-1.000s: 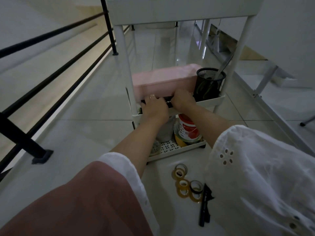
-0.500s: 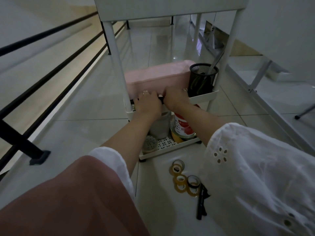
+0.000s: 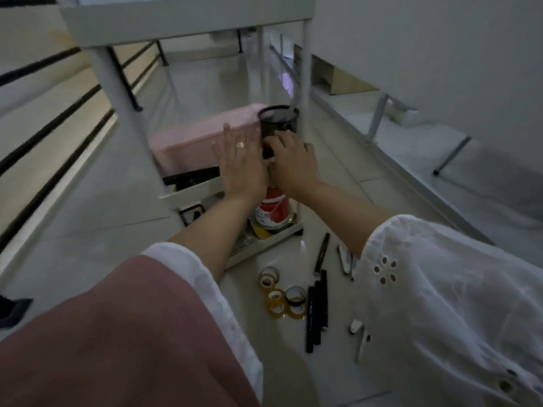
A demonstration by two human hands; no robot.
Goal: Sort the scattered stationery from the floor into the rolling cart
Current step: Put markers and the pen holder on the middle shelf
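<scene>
Two hands meet at the cart. Left hand lies flat against the pink box. Right hand touches the mesh cup, grip unclear.

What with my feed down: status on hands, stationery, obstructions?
Left hand flat beside mesh pen cup; right hand at its base, grip unclear. Tape rolls, black markers on floor. No obstruction seen.

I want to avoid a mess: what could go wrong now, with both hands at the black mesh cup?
The mesh cup stands at a corner of the cart, with the left hand beside it and the right hand at its base; a push might tip it off. The tape rolls and markers lie on the floor near the cart; if it rolls, it may run over them.
</scene>
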